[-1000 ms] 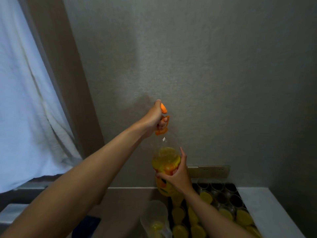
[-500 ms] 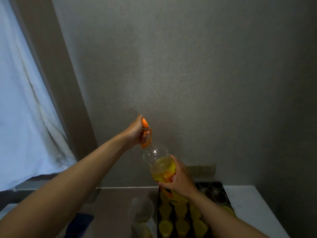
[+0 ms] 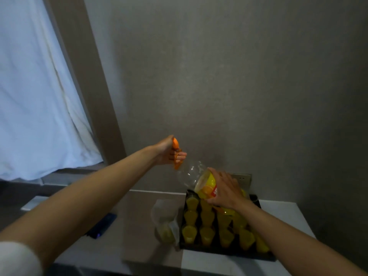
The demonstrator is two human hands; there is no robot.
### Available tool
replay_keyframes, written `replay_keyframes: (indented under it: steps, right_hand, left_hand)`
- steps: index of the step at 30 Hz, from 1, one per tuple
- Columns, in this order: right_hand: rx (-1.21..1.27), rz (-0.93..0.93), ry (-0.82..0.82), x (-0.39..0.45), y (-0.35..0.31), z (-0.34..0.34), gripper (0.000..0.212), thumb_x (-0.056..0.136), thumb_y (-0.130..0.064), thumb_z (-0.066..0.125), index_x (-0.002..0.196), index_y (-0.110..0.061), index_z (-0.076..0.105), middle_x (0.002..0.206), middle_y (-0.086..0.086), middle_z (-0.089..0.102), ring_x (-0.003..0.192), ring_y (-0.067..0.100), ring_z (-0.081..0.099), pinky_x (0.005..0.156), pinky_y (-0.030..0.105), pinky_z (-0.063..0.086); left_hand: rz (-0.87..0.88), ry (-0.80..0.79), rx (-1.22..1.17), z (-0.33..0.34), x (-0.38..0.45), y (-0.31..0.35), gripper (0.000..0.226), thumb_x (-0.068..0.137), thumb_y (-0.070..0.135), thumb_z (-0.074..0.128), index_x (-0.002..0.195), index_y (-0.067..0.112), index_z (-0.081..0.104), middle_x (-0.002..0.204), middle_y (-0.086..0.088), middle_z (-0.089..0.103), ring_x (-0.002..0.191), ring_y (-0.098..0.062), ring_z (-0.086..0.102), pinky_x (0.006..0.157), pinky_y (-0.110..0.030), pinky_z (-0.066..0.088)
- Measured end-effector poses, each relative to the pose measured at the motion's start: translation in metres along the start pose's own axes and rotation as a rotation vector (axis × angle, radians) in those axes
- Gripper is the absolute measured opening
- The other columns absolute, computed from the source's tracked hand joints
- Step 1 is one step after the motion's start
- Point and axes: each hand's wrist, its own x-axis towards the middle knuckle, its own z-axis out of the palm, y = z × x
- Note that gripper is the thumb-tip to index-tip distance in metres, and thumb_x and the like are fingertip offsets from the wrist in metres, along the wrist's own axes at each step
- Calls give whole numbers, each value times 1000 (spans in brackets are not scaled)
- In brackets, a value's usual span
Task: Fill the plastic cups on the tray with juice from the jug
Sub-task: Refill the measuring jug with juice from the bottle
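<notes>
Above tray: jug now tipped flatter; left hand grips handle, right hand flat on body.

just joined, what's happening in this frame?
A person is pouring juice. The left hand grips the orange handle of a big clear jug, tipped mouth-down over a black tray of plastic cups. The right hand steadies the jug's labelled body. The visible cups already hold juice; the stream itself is hidden.
</notes>
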Motion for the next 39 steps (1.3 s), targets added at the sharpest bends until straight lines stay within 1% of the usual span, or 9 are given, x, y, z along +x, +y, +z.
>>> replay_keyframes:
  steps: [5,9,15,19,23,27,31,37,39]
  right_hand:
    - [-95,-1,-50,-2,3,0,123,63,-65,79,161,-37,10,149,9,38,139,35,38,109,49,36]
    - [-186,-42,-81,0,5,-2,123,65,-62,81,161,-36,8,154,11,34,143,37,35,113,51,34]
    - [-289,-115,-102,4,5,-4,123,66,-63,83,161,-35,10,155,10,34,143,35,36,112,49,35]
    - [-347,-151,-112,6,3,-5,124,67,-63,83,162,-33,9,153,10,36,142,35,36,111,48,36]
    - [-399,-182,-102,7,-1,-5,124,68,-65,83,161,-33,8,153,11,36,141,35,36,109,49,37]
    - [-425,-194,-113,7,-4,-8,121,70,-62,83,161,-32,9,153,12,34,141,35,37,108,49,38]
    - [-445,-203,-122,6,-6,-10,121,70,-61,84,161,-32,10,154,13,36,140,35,38,108,49,38]
    - [-487,-204,-133,2,-7,-13,122,69,-63,83,161,-33,8,152,13,38,139,35,40,108,50,40]
    - [-499,-204,-138,2,-8,-15,123,69,-62,84,161,-34,8,152,13,38,139,35,40,108,50,40]
  left_hand:
    - [-32,-5,-19,-2,5,-18,24,96,18,32,83,4,48,99,-20,66,84,-27,65,75,-35,51]
    - [-51,24,-17,-7,7,-32,29,99,21,30,82,4,47,103,-22,64,81,-27,64,72,-36,51]
    - [-76,35,7,-19,13,-52,19,92,16,33,80,8,45,90,-19,62,72,-27,62,72,-34,54]
    - [-71,8,17,-24,16,-59,23,95,24,28,76,15,36,79,-12,48,62,-24,52,69,-31,51]
    - [-55,38,50,-26,21,-67,30,100,25,28,79,8,39,84,-19,55,65,-27,55,69,-36,51]
    - [-73,32,60,-28,20,-71,22,96,18,29,80,7,41,87,-21,54,65,-28,54,66,-37,51]
    - [-78,18,50,-30,23,-77,28,101,24,26,86,6,43,86,-19,54,64,-26,53,67,-37,51]
    - [-85,22,47,-30,24,-85,26,94,20,30,79,3,43,82,-19,57,67,-28,57,72,-37,49]
    - [-86,21,46,-31,25,-87,31,98,24,29,80,3,44,85,-20,59,69,-28,59,73,-38,50]
